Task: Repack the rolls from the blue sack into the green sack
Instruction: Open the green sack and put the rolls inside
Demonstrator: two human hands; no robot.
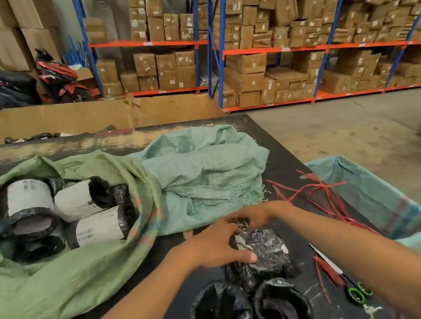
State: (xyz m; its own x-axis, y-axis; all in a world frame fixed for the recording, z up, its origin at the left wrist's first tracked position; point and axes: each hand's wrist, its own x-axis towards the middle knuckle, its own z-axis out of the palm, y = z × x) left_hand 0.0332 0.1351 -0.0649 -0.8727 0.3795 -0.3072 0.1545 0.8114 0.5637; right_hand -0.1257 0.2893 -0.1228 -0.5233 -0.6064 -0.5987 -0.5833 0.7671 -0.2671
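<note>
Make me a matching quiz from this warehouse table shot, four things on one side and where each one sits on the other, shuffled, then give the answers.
Things:
1. white-labelled black rolls
2. green-handled scissors
3. loose red plastic strings
4. crinkly black plastic-wrapped roll

Places:
A. under both hands, left hand and right hand
B. inside the open green woven sack
C. near table edge by the right forearm
D. strewn between the crumpled pale-green sack and the blue-green sack over the table edge

Pairs: 1-B, 2-C, 3-D, 4-A
</note>
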